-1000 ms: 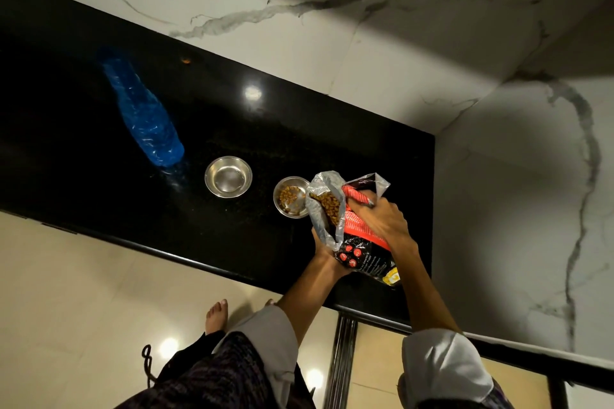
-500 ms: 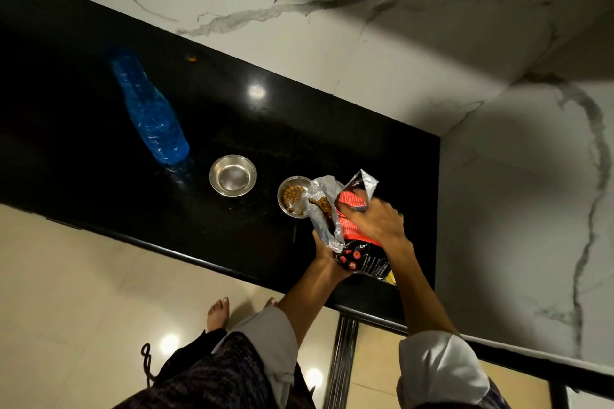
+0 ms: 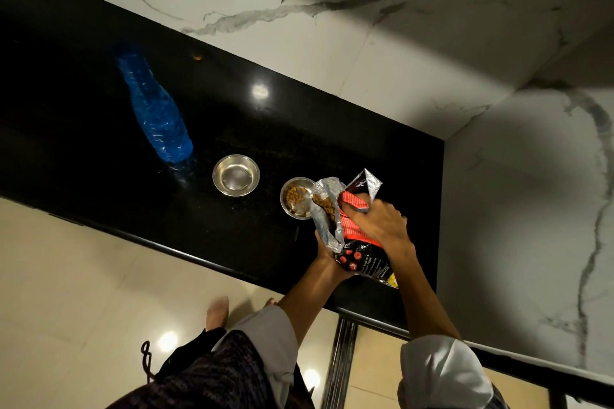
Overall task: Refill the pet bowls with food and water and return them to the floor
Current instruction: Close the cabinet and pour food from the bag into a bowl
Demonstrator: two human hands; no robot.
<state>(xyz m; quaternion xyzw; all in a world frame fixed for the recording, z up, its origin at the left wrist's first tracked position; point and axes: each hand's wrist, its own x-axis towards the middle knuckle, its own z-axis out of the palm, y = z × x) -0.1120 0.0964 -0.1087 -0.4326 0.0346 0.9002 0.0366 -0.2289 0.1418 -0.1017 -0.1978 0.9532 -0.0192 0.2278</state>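
Two hands, left hand (image 3: 327, 251) and right hand (image 3: 377, 224), are clamped on the food bag (image 3: 354, 226), now tipped lower beside the kibble bowl (image 3: 296, 197), so filling's underway, water bowl (image 3: 236, 175) left of it untouched.

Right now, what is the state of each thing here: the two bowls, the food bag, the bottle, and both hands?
Right bowl: on the counter, partly filled with kibble.
Left bowl: on the counter, no kibble in it; water cannot be told.
Food bag: open, tilted, mouth at the right bowl.
Blue bottle: standing on the counter, untouched.
Left hand: holds the bag from below.
Right hand: grips the bag's upper part.
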